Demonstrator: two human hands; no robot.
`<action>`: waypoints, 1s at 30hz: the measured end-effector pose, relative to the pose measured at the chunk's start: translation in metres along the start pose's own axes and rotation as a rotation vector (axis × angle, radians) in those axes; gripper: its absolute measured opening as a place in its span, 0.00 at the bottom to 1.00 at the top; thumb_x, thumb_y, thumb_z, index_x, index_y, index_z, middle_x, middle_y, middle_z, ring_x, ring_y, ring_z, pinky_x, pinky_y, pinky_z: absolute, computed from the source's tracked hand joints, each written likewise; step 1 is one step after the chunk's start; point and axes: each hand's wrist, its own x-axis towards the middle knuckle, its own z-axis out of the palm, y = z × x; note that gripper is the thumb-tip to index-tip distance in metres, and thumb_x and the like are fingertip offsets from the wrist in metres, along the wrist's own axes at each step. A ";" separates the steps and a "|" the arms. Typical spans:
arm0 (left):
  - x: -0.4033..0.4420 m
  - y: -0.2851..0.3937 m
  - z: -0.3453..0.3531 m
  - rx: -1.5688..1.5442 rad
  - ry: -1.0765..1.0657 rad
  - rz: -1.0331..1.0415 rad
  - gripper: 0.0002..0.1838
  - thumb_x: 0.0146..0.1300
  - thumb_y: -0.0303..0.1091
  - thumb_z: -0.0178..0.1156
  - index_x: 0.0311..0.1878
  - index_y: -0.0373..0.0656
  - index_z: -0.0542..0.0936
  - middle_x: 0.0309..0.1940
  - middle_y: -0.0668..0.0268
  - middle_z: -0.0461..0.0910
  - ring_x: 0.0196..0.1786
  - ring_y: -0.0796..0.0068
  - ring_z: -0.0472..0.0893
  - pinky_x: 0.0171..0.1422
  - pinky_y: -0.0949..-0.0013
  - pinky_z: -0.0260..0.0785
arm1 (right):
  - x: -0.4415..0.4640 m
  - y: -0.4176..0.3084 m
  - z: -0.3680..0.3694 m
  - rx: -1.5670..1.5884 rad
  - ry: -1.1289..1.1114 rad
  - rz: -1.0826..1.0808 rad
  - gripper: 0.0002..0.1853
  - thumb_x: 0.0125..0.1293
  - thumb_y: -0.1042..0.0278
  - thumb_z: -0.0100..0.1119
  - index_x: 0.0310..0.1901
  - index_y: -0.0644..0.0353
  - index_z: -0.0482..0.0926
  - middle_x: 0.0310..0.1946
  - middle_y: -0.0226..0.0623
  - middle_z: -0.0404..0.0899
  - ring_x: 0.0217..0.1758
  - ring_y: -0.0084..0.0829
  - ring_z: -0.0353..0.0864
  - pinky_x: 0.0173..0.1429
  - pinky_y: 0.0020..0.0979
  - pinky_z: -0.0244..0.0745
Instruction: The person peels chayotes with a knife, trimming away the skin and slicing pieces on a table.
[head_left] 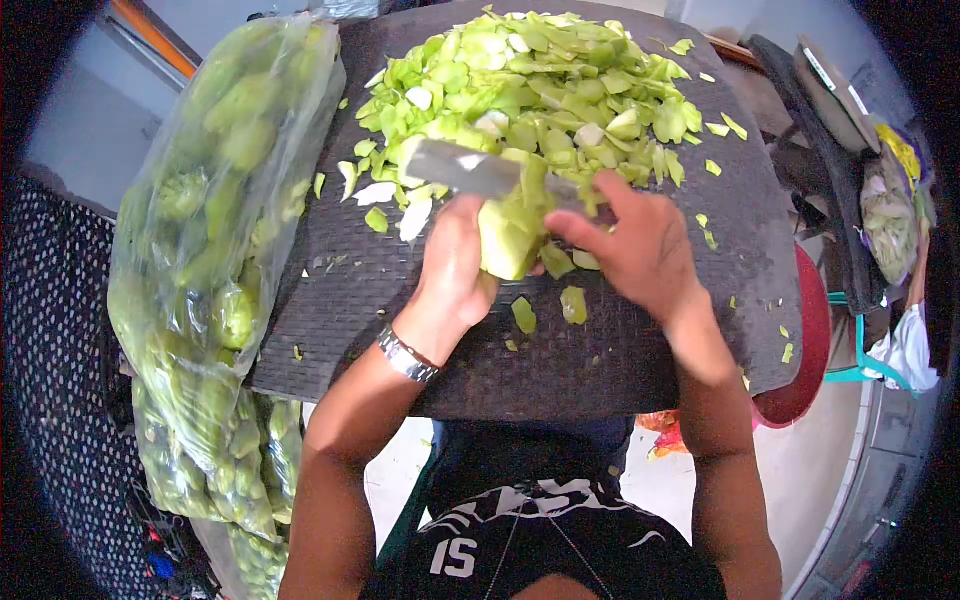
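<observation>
My left hand, with a metal watch on the wrist, is closed around a pale green chayote with cut faces. Across the top of it lies the broad blade of a knife, slightly blurred. At the knife's right end is my right hand, its fingers closed about the handle, which they mostly hide. Both hands are above the near half of a dark woven-pattern table. Just beyond them spreads a large heap of green slices and peelings. Two loose green pieces lie close below the chayote.
A long clear plastic bag full of green chayotes leans along the table's left edge. More bagged chayotes are below it. Right of the table are a red tub, a teal stool frame and stacked dark items. Scraps dot the tabletop.
</observation>
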 end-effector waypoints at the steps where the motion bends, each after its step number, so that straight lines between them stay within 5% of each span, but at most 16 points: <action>1: 0.002 0.002 -0.002 0.026 -0.048 -0.015 0.23 0.81 0.50 0.42 0.65 0.45 0.75 0.49 0.61 0.84 0.45 0.63 0.85 0.37 0.52 0.79 | 0.002 0.011 -0.002 -0.060 0.012 -0.026 0.34 0.64 0.29 0.64 0.39 0.60 0.78 0.23 0.49 0.81 0.30 0.57 0.86 0.34 0.52 0.78; 3: 0.006 -0.001 -0.005 -0.009 -0.076 -0.036 0.23 0.81 0.50 0.42 0.64 0.45 0.75 0.49 0.61 0.84 0.44 0.63 0.85 0.36 0.53 0.79 | 0.003 0.011 -0.005 -0.041 0.044 -0.007 0.33 0.64 0.28 0.64 0.39 0.59 0.79 0.24 0.50 0.81 0.31 0.57 0.86 0.35 0.52 0.79; 6: 0.013 -0.005 -0.012 -0.054 -0.147 -0.081 0.24 0.81 0.51 0.42 0.64 0.46 0.76 0.49 0.62 0.84 0.44 0.62 0.85 0.35 0.55 0.79 | 0.003 0.011 -0.007 -0.023 0.071 -0.033 0.26 0.71 0.41 0.64 0.40 0.62 0.80 0.24 0.52 0.79 0.29 0.58 0.81 0.33 0.48 0.73; 12: 0.008 0.014 -0.013 -0.129 -0.251 -0.083 0.26 0.79 0.59 0.47 0.63 0.49 0.77 0.47 0.62 0.84 0.44 0.61 0.84 0.39 0.53 0.78 | 0.011 0.052 -0.033 -0.048 -0.155 0.413 0.37 0.69 0.27 0.57 0.42 0.63 0.84 0.30 0.60 0.83 0.39 0.62 0.84 0.45 0.54 0.78; 13: 0.008 0.015 -0.015 -0.149 -0.256 -0.063 0.26 0.79 0.60 0.48 0.63 0.49 0.77 0.47 0.62 0.84 0.45 0.61 0.84 0.41 0.52 0.79 | 0.012 0.056 -0.028 -0.023 -0.148 0.365 0.39 0.71 0.25 0.53 0.37 0.63 0.83 0.22 0.50 0.81 0.25 0.50 0.82 0.33 0.46 0.78; 16: 0.014 0.011 -0.012 -0.190 -0.119 0.036 0.24 0.78 0.55 0.53 0.62 0.47 0.77 0.48 0.64 0.84 0.49 0.62 0.84 0.50 0.54 0.79 | 0.009 0.039 -0.033 0.598 -0.438 0.621 0.39 0.74 0.25 0.48 0.33 0.61 0.82 0.15 0.35 0.73 0.14 0.31 0.73 0.20 0.35 0.71; 19: 0.018 0.011 -0.009 -0.219 -0.030 0.068 0.22 0.77 0.52 0.56 0.61 0.45 0.78 0.49 0.63 0.85 0.51 0.62 0.85 0.55 0.55 0.79 | 0.004 0.022 -0.033 1.420 -0.795 0.600 0.38 0.76 0.25 0.44 0.33 0.57 0.80 0.14 0.24 0.66 0.11 0.17 0.65 0.14 0.25 0.60; 22: 0.015 0.010 -0.008 -0.227 0.031 0.054 0.22 0.76 0.51 0.57 0.61 0.44 0.78 0.51 0.61 0.85 0.51 0.61 0.85 0.58 0.54 0.79 | -0.002 -0.004 -0.017 0.987 -0.563 0.374 0.36 0.77 0.28 0.46 0.36 0.60 0.78 0.15 0.30 0.71 0.13 0.25 0.71 0.17 0.32 0.68; 24: 0.016 0.008 -0.013 -0.257 0.011 0.028 0.23 0.76 0.52 0.57 0.60 0.43 0.78 0.50 0.59 0.85 0.50 0.60 0.86 0.58 0.54 0.80 | -0.010 -0.017 0.007 0.566 -0.217 0.072 0.34 0.73 0.31 0.56 0.44 0.64 0.78 0.20 0.44 0.79 0.22 0.45 0.83 0.27 0.44 0.78; 26: 0.023 -0.001 -0.027 -0.328 -0.069 -0.013 0.24 0.76 0.54 0.57 0.59 0.42 0.79 0.48 0.57 0.86 0.47 0.59 0.87 0.56 0.54 0.81 | -0.017 -0.030 0.007 0.229 -0.158 0.022 0.34 0.71 0.33 0.60 0.50 0.66 0.79 0.25 0.52 0.83 0.29 0.54 0.87 0.33 0.49 0.80; 30: 0.021 0.002 -0.030 -0.303 -0.104 -0.142 0.26 0.76 0.58 0.53 0.55 0.43 0.80 0.40 0.56 0.87 0.40 0.58 0.87 0.47 0.57 0.83 | -0.022 -0.032 0.027 0.155 -0.082 -0.133 0.39 0.67 0.31 0.63 0.57 0.66 0.76 0.32 0.54 0.86 0.34 0.55 0.89 0.38 0.50 0.83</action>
